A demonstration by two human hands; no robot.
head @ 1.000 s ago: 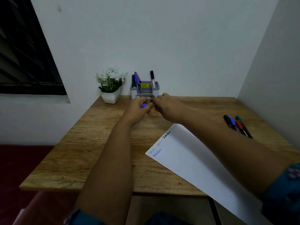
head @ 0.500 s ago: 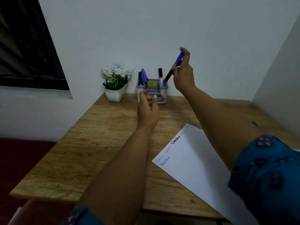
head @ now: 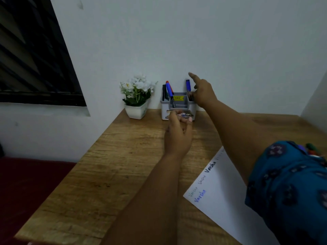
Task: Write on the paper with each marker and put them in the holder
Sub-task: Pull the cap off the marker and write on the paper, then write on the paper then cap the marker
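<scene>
A grey marker holder [head: 178, 105] stands at the back of the wooden table [head: 113, 174] against the wall. A blue marker [head: 188, 85] stands cap up in its right compartment. My right hand [head: 203, 94] pinches that marker's barrel at the holder's rim, index finger pointing up. Another blue marker [head: 170, 91], a red one and a black one lean in the left compartment. My left hand [head: 177, 137] rests on the table, relaxed fingertips touching the holder's front. The white paper [head: 221, 200] with several written words lies at the front right.
A white pot of white flowers [head: 137, 99] sits just left of the holder. A few loose markers [head: 311, 149] peek out behind my right sleeve at the table's right. A dark window [head: 35, 50] is on the left, and a side wall closes the right.
My right hand has come down from above the holder and lowered the blue marker into the right compartment. My left hand stays at the holder's front.
</scene>
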